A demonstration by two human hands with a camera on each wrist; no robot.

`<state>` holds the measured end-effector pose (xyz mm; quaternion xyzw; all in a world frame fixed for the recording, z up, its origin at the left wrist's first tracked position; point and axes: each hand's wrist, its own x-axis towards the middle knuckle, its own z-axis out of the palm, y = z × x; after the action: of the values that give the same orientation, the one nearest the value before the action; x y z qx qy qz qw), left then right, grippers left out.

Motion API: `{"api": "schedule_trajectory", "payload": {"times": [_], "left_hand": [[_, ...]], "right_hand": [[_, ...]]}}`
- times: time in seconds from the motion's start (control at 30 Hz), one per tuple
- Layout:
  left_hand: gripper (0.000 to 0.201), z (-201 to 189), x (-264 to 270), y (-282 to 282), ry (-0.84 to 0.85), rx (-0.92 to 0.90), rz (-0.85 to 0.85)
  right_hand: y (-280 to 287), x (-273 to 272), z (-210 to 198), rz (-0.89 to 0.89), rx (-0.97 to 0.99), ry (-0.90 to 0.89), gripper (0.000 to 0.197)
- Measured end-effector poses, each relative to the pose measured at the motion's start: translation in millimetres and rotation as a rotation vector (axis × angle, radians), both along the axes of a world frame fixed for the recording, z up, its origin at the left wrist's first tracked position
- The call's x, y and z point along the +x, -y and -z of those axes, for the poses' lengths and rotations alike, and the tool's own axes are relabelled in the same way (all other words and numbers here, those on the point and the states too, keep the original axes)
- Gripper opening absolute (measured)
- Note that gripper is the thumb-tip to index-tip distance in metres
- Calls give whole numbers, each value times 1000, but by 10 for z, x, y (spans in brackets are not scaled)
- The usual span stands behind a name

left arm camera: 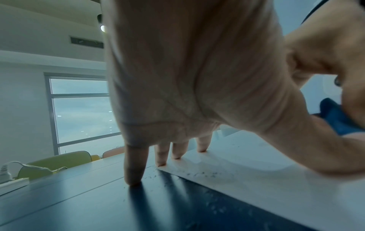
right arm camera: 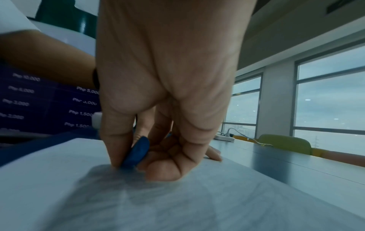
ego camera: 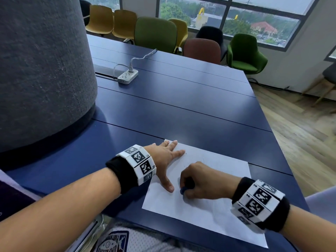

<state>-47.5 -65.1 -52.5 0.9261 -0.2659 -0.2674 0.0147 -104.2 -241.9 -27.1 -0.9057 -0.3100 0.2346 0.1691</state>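
Right hand [ego camera: 198, 180] closest in, knuckles up, fingers curled tight. It pinches a blue eraser [ego camera: 182, 190] between thumb and fingertips. In the right wrist view the eraser's lower edge touches the sheet, and the curled little finger rests on the sheet beside it. No marking legible on the eraser.

Eraser sits on the white paper [ego camera: 209, 211], left of the sheet's middle, just beside the left thumb. The paper lies flat at the near edge of the table, skewed to that edge.

Left hand [ego camera: 163, 157] flat and spread, fingers straight, gripping nothing. Thumb and three fingertips press the paper at its far left corner. In the left wrist view the little finger [left arm camera: 134, 171] is off the sheet, on bare tabletop. Dark crumbs [left arm camera: 197, 174] speckle the paper's edge and the table next to it.

Both wrists carry black bands with white blocks of square black-and-white code tags [ego camera: 138, 162]. Tiny labels "L3" and "L4" read on the left set. The right set's lettering is too small to read.

Dark blue slatted table [ego camera: 181, 106]. White power strip [ego camera: 127, 76] well beyond the paper, one white plug in it. Grey felt-covered column [ego camera: 41, 70] stands on the left.

Right wrist view shows a dark blue printed panel [right arm camera: 49, 101] with "Php 10,000", "Php 5,000", "Php 3,000", "Php 1,500". Shirt print at the bottom of the head view is upside down and not legible.

Green, yellow and brown chairs [ego camera: 155, 33] line the far side. Yellow arched sign [ego camera: 201, 12] outside the window.
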Motion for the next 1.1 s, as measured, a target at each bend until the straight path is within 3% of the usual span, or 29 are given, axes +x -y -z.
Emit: {"api": "schedule_trajectory", "payload": {"times": [0.2,0.37,0.53,0.73,0.93,1.1], "left_hand": [[135,-17,0,8,-3,8,-2],[136,-17,3,14,3,16,6],[135,-21,8,9,8,5,9],[136,-7,9,6,-1,8,4],[136,4,12,-1,5,-4,-2],[136,-15,1,8,1,11,6]], "right_hand": [[-2,-81,3,-61,-30,-81,9],[98,452,46,136,-31,118,7],[122,729,59,232,10,187,6],[45,389,-6,12,-104,25,11],[66,623,14,182,-14,133,7],[28,337,-34,15,-115,-84,11]]}}
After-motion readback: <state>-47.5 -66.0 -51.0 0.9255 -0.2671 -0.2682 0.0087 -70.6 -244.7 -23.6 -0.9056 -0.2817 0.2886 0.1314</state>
